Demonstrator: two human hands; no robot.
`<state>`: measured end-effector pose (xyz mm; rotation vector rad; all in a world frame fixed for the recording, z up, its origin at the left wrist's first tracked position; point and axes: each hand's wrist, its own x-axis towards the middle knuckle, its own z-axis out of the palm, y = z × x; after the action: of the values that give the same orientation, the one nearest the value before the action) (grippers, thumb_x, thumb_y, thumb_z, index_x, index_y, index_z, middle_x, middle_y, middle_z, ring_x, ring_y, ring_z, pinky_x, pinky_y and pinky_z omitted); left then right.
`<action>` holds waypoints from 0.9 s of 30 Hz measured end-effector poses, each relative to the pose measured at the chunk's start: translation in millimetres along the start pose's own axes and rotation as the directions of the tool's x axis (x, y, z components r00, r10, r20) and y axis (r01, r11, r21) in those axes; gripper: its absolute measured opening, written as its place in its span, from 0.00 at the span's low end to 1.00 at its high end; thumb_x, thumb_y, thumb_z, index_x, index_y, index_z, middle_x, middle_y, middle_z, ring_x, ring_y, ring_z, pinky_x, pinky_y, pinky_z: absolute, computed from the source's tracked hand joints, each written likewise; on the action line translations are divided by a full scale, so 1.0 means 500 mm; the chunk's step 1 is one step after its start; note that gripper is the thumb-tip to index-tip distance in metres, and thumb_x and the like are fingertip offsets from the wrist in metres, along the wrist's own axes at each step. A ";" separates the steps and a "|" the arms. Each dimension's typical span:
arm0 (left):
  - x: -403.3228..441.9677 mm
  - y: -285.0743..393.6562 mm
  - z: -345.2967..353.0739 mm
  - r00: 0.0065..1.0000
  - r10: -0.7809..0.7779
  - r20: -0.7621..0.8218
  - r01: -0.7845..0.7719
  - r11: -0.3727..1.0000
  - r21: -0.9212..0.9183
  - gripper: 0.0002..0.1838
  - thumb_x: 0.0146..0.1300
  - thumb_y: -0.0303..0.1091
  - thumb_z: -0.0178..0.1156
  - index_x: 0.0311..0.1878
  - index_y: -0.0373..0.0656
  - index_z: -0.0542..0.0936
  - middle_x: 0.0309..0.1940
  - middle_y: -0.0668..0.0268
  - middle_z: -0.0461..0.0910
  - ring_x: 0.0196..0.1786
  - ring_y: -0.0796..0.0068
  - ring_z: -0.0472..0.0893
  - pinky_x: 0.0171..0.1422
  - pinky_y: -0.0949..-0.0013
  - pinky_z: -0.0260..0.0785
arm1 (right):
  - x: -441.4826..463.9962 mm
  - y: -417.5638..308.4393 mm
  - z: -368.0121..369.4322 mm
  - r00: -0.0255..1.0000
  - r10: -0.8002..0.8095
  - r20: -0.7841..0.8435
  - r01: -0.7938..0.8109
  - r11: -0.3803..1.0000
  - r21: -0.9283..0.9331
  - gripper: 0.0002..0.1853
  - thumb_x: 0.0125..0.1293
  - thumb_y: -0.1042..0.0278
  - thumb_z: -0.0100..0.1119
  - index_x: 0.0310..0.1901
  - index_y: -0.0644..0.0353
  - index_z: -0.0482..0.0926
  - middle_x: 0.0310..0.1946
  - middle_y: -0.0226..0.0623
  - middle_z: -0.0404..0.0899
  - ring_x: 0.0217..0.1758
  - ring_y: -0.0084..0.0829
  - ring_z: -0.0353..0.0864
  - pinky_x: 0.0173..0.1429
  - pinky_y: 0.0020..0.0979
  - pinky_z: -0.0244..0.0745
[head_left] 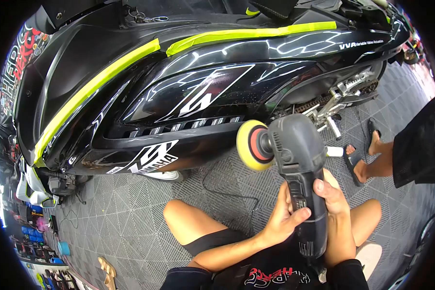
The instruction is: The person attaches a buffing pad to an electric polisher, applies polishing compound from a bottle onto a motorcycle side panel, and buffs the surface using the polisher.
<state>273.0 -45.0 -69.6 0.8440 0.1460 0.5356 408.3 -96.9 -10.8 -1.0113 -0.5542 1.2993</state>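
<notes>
A black polishing machine [298, 150] is held in front of the body, its yellow foam pad [251, 145] facing left toward the motorcycle. My left hand [286, 215] wraps the handle from the left side, thumb across it. My right hand [332, 193] grips the same body from the right, its thumb near the top of the handle. The pad is apart from the glossy black side panel [217, 92], which carries white lettering. Yellow-green tape [92, 89] runs along the panel's upper edges.
Another person's feet in sandals [356, 164] are at the right, beside dark trousers [415, 150]. A dark cable [227, 193] lies on the grey tiled floor [130, 212]. Keys [142, 18] rest on top of the motorcycle. Bottles and a blue container [63, 248] stand lower left.
</notes>
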 end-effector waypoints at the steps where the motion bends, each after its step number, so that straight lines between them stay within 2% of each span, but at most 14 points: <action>1: 0.003 0.000 -0.003 0.999 0.033 -0.011 -0.032 0.999 0.035 0.43 0.65 0.32 0.61 0.72 0.38 0.43 0.66 0.59 0.60 0.69 0.71 0.62 0.71 0.64 0.56 | 0.007 -0.002 0.003 0.999 -0.004 0.039 0.003 1.000 0.022 0.34 0.58 0.50 0.64 0.55 0.74 0.71 0.42 0.43 0.80 0.42 0.29 0.80 0.48 0.31 0.75; 4: -0.010 0.015 -0.003 0.988 0.140 -0.062 -0.138 0.990 0.039 0.44 0.64 0.35 0.63 0.72 0.39 0.44 0.65 0.60 0.62 0.67 0.71 0.65 0.70 0.65 0.58 | 0.030 -0.014 0.032 0.989 -0.050 0.139 0.056 0.998 -0.037 0.33 0.58 0.52 0.64 0.55 0.73 0.70 0.43 0.42 0.79 0.43 0.29 0.79 0.50 0.31 0.74; 6: -0.024 0.033 -0.020 0.993 0.114 -0.037 -0.114 0.993 0.003 0.43 0.63 0.40 0.65 0.71 0.40 0.47 0.61 0.60 0.66 0.63 0.71 0.70 0.66 0.65 0.63 | 0.040 -0.028 0.060 0.979 -0.045 0.201 0.053 0.998 -0.031 0.29 0.60 0.58 0.64 0.56 0.72 0.70 0.44 0.40 0.79 0.46 0.28 0.77 0.54 0.30 0.72; 9: -0.030 0.046 -0.027 0.991 0.124 -0.052 -0.126 0.992 -0.031 0.44 0.62 0.44 0.65 0.71 0.41 0.48 0.63 0.60 0.65 0.64 0.70 0.68 0.68 0.64 0.61 | 0.053 -0.035 0.076 0.972 -0.047 0.229 0.063 0.996 -0.066 0.28 0.60 0.60 0.63 0.56 0.72 0.70 0.44 0.40 0.79 0.46 0.27 0.77 0.53 0.30 0.72; 11: -0.022 0.042 -0.008 0.983 0.155 -0.096 -0.156 0.988 -0.008 0.45 0.63 0.42 0.65 0.72 0.40 0.46 0.64 0.60 0.63 0.66 0.69 0.67 0.70 0.63 0.58 | 0.051 -0.041 0.072 0.966 -0.030 0.255 0.052 0.996 -0.078 0.27 0.61 0.60 0.63 0.55 0.72 0.70 0.43 0.40 0.79 0.45 0.27 0.77 0.53 0.30 0.72; 13: -0.016 0.037 0.006 0.984 0.133 -0.122 -0.135 0.991 -0.010 0.46 0.63 0.40 0.63 0.74 0.39 0.44 0.67 0.60 0.60 0.69 0.68 0.63 0.72 0.63 0.54 | 0.038 -0.038 0.067 0.986 -0.030 0.166 0.042 0.997 -0.072 0.30 0.59 0.55 0.63 0.54 0.72 0.71 0.42 0.40 0.79 0.43 0.27 0.78 0.51 0.29 0.73; 15: -0.005 0.021 0.011 0.975 0.193 -0.106 -0.193 0.981 0.010 0.44 0.64 0.39 0.62 0.73 0.38 0.44 0.66 0.60 0.61 0.69 0.70 0.62 0.72 0.64 0.53 | 0.030 -0.038 0.064 0.995 -0.040 0.096 0.050 0.994 -0.098 0.32 0.57 0.50 0.64 0.54 0.71 0.72 0.42 0.40 0.79 0.42 0.27 0.78 0.50 0.28 0.73; 18: -0.006 0.024 0.010 0.971 0.212 -0.108 -0.212 0.977 0.012 0.43 0.65 0.39 0.62 0.72 0.38 0.46 0.66 0.60 0.61 0.68 0.71 0.63 0.72 0.64 0.54 | 0.026 -0.046 0.075 0.998 -0.032 0.060 0.039 0.991 -0.131 0.32 0.57 0.50 0.64 0.54 0.71 0.72 0.42 0.40 0.79 0.42 0.27 0.78 0.50 0.27 0.72; 27: -0.033 0.099 0.011 0.953 0.277 -0.125 -0.286 0.957 -0.055 0.42 0.65 0.41 0.63 0.70 0.37 0.48 0.63 0.60 0.64 0.65 0.72 0.66 0.70 0.65 0.57 | 0.040 -0.069 0.165 0.993 -0.030 0.117 0.057 0.972 -0.230 0.33 0.57 0.50 0.64 0.55 0.71 0.71 0.43 0.41 0.79 0.44 0.28 0.78 0.51 0.28 0.71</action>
<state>241.4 -30.3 -30.4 0.7672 0.1125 0.8551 363.1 -51.6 55.0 -1.1160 -0.8263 1.2780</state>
